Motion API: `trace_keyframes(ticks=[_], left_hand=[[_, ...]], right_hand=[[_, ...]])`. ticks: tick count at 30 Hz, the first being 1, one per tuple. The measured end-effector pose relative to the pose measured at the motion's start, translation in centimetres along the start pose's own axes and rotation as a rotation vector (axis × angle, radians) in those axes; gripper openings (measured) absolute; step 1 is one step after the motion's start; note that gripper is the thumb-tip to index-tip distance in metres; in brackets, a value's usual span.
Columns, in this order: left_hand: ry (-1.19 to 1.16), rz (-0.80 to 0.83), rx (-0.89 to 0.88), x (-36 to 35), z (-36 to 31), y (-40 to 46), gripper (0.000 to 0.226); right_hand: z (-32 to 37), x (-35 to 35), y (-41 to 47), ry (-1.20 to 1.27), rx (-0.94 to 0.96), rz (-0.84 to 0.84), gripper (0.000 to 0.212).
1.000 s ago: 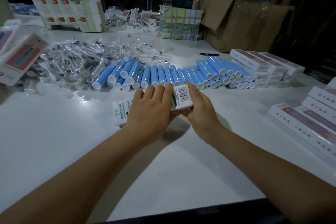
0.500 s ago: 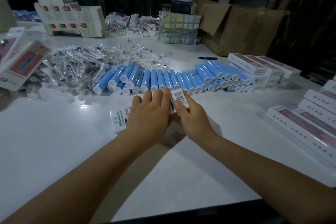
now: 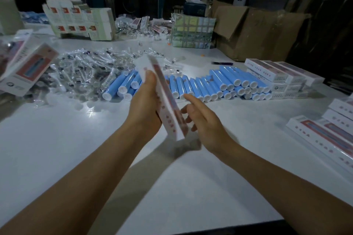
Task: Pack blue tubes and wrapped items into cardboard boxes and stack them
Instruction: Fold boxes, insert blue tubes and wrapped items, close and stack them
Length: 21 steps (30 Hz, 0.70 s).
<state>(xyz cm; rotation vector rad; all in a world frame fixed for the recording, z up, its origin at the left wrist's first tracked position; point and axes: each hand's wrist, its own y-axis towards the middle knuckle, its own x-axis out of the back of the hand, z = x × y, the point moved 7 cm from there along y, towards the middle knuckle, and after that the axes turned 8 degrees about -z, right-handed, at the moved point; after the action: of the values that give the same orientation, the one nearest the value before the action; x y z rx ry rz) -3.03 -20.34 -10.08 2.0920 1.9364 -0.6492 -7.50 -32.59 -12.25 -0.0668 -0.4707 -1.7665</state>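
1. The left hand [image 3: 146, 105] holds a long white carton [image 3: 162, 99] tilted on edge above the white desk [image 3: 57, 149], thumb on its upper face; the carton is motion-blurred.
2. The right hand [image 3: 204, 120], fingers loose and holding nothing, sits just beside the carton's lower end.
3. Blue tubes [image 3: 191, 86] lie in a row behind; wrapped items [image 3: 82, 74] are heaped left.
4. Finished cartons [image 3: 280, 78] are stacked at right.
5. Likely best: steady the carton with both hands, check its end flap, then stack it squarely.
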Motion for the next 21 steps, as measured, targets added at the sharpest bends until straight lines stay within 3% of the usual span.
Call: trace_keyframes(ticks=[2,5,12,18,21], left_hand=[[-0.276,0.004,0.151,0.6,0.7,0.1,0.050],[-0.402,-0.051,0.193,1.2,1.7,0.2,0.045],[-0.406,-0.087,0.215,1.3,2.7,0.5,0.054],[-0.326,-0.134,0.183,1.7,2.9,0.6,0.041],[-0.201,-0.161,0.076,1.8,2.6,1.0,0.036]], right_hand=[[-0.1,-0.8,-0.4,0.028,-0.040,0.065,0.060],[0.0,-1.8,-0.8,-0.106,0.002,0.105,0.067],[-0.1,-1.9,-0.6,-0.202,0.046,0.080,0.060],[-0.4,-1.7,-0.3,-0.275,0.103,0.067,0.059],[0.3,-0.6,-0.1,-0.452,0.208,0.018,0.057]])
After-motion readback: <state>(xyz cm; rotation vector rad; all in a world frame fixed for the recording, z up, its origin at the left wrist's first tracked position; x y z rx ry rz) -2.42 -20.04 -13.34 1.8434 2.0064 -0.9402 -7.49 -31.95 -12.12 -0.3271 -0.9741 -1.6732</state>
